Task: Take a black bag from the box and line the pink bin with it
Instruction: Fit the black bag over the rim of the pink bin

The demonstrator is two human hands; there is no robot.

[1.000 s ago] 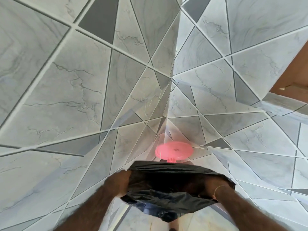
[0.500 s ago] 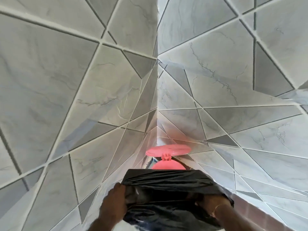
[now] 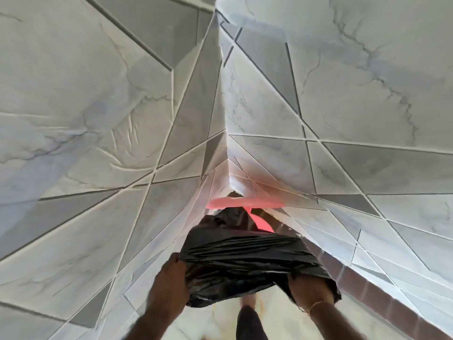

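Note:
A black plastic bag (image 3: 245, 261) is spread open over the pink bin (image 3: 262, 223), which stands in the tiled corner. Only part of the bin's pink rim shows behind the bag. The bin's pink lid (image 3: 247, 201) stands open, seen edge-on above it. My left hand (image 3: 171, 280) grips the bag's left edge. My right hand (image 3: 310, 289) holds the bag's right edge, with a thin bracelet at the wrist. The box is out of view.
Two grey marble-patterned tiled walls (image 3: 98, 119) meet in a corner right behind the bin. A brown tile strip (image 3: 367, 293) runs along the foot of the right wall. My leg (image 3: 250, 322) and foot show on the pale floor below the bag.
The view has moved closer to the bin and tilted. The bag now covers most of the bin, and both hands have pulled its edges lower and wider.

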